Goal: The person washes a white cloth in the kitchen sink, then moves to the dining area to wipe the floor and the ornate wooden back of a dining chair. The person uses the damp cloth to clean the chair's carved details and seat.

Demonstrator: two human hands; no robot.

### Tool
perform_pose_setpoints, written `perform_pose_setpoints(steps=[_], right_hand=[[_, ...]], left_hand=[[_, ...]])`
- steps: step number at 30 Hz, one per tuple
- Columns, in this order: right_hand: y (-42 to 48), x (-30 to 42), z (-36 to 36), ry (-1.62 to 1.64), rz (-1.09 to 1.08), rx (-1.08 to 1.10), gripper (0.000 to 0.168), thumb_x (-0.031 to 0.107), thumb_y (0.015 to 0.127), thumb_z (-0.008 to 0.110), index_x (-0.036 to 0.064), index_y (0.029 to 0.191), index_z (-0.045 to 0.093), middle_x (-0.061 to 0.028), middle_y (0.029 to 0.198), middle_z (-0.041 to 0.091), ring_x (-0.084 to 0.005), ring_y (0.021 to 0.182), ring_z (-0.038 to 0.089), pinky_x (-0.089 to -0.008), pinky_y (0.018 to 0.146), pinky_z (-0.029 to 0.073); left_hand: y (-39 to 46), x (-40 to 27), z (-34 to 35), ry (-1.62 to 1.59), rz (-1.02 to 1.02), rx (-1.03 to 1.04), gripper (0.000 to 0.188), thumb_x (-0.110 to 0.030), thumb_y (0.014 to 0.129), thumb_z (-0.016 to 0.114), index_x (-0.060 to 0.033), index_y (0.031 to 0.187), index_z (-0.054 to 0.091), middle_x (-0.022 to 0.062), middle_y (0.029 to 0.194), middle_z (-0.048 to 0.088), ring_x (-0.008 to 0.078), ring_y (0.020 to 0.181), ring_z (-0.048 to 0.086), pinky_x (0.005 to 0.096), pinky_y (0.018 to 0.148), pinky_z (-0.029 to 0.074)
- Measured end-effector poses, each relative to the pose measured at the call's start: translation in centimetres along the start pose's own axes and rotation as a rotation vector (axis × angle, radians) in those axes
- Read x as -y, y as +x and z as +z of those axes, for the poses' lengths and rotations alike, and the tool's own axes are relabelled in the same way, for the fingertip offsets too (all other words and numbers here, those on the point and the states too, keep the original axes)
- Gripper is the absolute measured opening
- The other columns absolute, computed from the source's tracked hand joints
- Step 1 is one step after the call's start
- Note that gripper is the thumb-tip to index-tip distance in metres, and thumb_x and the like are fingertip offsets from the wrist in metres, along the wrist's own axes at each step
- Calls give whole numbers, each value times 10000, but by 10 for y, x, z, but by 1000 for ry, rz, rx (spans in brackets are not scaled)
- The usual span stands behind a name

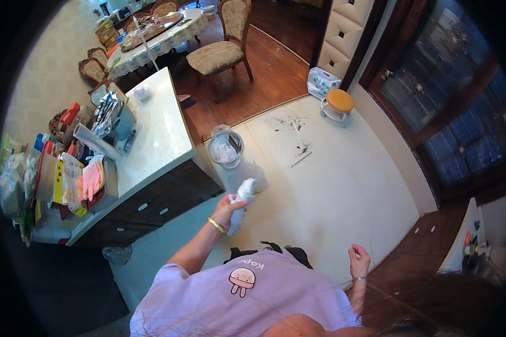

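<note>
My left hand (231, 209) grips a crumpled white wad (246, 190), paper or thin cloth, part of which hangs below the fingers. Just beyond it a round waste bin (226, 147) stands on the pale floor beside the counter, with a clear bag over its rim and white crumpled material inside. My right hand (359, 258) is raised at the lower right, its fingers curled with nothing seen in them. Farther out, dark debris (303, 148) lies scattered on the pale floor near a thin dark strip (301, 159).
A white-topped counter (156, 122) at the left bears a bucket of tools (124, 122), pink gloves (91, 179) and packets. An orange-topped stool (340, 101) stands beside a clear plastic case (321, 83). Beyond are an upholstered chair (215, 57) and a dining table (168, 38); glazed doors (438, 92) line the right.
</note>
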State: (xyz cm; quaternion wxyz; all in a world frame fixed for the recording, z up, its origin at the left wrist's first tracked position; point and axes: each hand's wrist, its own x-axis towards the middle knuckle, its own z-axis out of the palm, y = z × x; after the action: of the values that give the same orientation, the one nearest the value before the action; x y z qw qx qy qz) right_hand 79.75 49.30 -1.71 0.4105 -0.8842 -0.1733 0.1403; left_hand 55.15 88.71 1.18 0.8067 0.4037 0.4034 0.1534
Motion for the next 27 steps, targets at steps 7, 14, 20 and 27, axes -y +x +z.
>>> perform_pose_setpoints(steps=[7, 14, 20, 27], right_hand=[[136, 15, 22, 73, -51, 65, 262, 167, 796, 650, -20, 978, 638, -112, 901, 648, -193, 830, 601, -310, 736, 481], [306, 105, 61, 359, 18, 389, 275, 154, 866, 590, -5, 1091, 580, -52, 855, 632, -104, 747, 596, -221, 616, 486], [408, 235, 123, 460, -81, 815, 332, 182, 857, 604, -8, 1120, 536, -51, 887, 632, -103, 792, 595, -234, 631, 496], [488, 335, 215, 674, -114, 908, 302, 177, 835, 648, -4, 1035, 514, -58, 925, 602, -119, 802, 590, -260, 664, 519]], left_hand=[[96, -43, 83, 7, 105, 96, 334, -28, 722, 723, -97, 952, 491, 29, 818, 585, 121, 692, 572, 251, 602, 459], [187, -102, 151, 180, 144, 24, 344, -96, 698, 759, -58, 967, 549, 40, 825, 608, 103, 715, 576, 244, 618, 462], [267, -138, 192, 427, 375, 80, 388, -104, 699, 775, -47, 994, 529, 13, 870, 581, 72, 765, 546, 224, 675, 461], [343, -204, 191, 542, 555, -41, 396, -121, 654, 790, -49, 937, 521, -2, 820, 518, 83, 693, 482, 248, 636, 443]])
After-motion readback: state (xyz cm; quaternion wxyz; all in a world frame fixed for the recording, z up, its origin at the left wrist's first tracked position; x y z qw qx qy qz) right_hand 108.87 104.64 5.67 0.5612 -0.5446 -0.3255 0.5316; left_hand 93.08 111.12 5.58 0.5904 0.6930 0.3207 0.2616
